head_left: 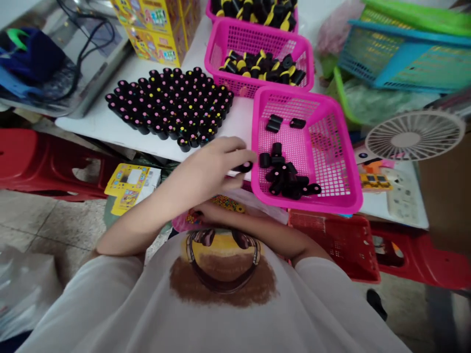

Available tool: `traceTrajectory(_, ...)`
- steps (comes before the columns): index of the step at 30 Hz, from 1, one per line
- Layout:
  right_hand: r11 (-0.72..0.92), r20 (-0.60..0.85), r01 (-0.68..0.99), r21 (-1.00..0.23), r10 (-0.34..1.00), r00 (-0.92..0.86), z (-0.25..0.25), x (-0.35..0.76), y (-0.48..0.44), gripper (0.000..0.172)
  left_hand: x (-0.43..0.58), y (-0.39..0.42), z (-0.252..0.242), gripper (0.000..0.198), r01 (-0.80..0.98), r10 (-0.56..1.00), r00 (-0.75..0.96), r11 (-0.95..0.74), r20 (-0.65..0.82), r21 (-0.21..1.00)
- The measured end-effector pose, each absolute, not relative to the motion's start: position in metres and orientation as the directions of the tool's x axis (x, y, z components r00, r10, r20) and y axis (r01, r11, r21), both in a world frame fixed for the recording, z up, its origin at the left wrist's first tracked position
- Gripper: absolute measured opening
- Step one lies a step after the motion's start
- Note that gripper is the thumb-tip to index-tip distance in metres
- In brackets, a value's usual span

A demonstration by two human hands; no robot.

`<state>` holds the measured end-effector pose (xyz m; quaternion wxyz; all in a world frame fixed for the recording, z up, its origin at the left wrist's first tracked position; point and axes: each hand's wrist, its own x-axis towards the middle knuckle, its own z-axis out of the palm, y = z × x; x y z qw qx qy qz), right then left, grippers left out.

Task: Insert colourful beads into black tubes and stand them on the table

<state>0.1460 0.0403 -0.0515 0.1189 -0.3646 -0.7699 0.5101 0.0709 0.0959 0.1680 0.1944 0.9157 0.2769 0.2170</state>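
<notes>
My left hand [224, 159] is closed around a small black plastic cylinder [245, 167], beside the rim of the nearest pink basket [307, 203]. Several similar black pieces lie loose in that basket. Low against my body, my right hand [204, 213] dips its curled fingers into small coloured beads [226, 202] in a pink container [179, 223]. My left forearm partly covers that container, and whatever the right fingertips pinch is hidden. Left of the baskets stands a dense group of upright black cylinders [172, 105], with pink, yellow and other coloured bits showing in their tops.
A second pink basket [209, 54] holds black pieces with yellow parts, with another behind it. Yellow printed boxes [156, 34] are stacked at the back. On the right are a fan [408, 138] and a blue basket [390, 59]. Red stools [25, 157] flank the table.
</notes>
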Motion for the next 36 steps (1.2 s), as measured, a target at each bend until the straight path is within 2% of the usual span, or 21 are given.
traceTrajectory(5, 0.172, -0.207, 0.404, -0.898, 0.646, -0.735, -0.045, 0.158, 0.039, 0.038, -0.021, 0.066, 0.110, 0.038, 0.596, 0.827, 0.525, -0.526, 0.202, 0.606)
traceTrajectory(10, 0.115, -0.256, 0.458, -0.882, 0.699, -0.668, -0.026, 0.184, 0.030, 0.035, -0.062, 0.023, 0.044, 0.028, 0.620, 0.887, 0.457, -0.375, 0.072, 0.689)
traceTrajectory(13, 0.191, -0.171, 0.459, -0.868, 0.753, -0.636, -0.009, 0.197, 0.024, 0.032, -0.059, 0.006, 0.025, 0.028, 0.686, 0.887, 0.461, -0.339, -0.024, 0.644)
traceTrajectory(16, 0.294, -0.074, 0.449, -0.843, 0.765, -0.640, 0.009, 0.200, 0.022, 0.031, -0.045, 0.004, 0.020, 0.024, 0.701, 0.872, 0.486, -0.354, -0.052, 0.619)
traceTrajectory(19, 0.340, -0.062, 0.488, -0.804, 0.767, -0.638, 0.021, 0.196, 0.021, 0.031, -0.033, 0.010, 0.019, 0.022, 0.700, 0.865, 0.497, -0.350, -0.072, 0.622)
traceTrajectory(22, 0.250, -0.111, 0.531, -0.809, 0.823, -0.557, 0.028, 0.192, 0.020, 0.024, -0.028, 0.015, 0.019, 0.027, 0.738, 0.876, 0.470, -0.321, -0.111, 0.593)
traceTrajectory(25, 0.174, -0.152, 0.550, -0.817, 0.855, -0.496, 0.033, 0.188, 0.017, 0.018, -0.028, 0.017, 0.017, 0.027, 0.721, 0.870, 0.485, -0.343, -0.086, 0.602)
traceTrajectory(29, 0.339, -0.093, 0.553, -0.761, 0.787, -0.610, 0.041, 0.188, 0.015, 0.017, -0.027, 0.016, 0.013, 0.030, 0.691, 0.861, 0.505, -0.358, -0.065, 0.628)
traceTrajectory(34, 0.312, -0.133, 0.588, -0.747, 0.796, -0.591, 0.049, 0.200, 0.013, 0.020, -0.031, 0.012, 0.023, 0.031, 0.674, 0.868, 0.496, -0.366, -0.026, 0.642)
traceTrajectory(36, 0.335, -0.175, 0.594, -0.731, 0.750, -0.638, 0.047, 0.206, 0.013, 0.025, -0.039, 0.016, 0.033, 0.031, 0.691, 0.891, 0.454, -0.363, 0.016, 0.625)
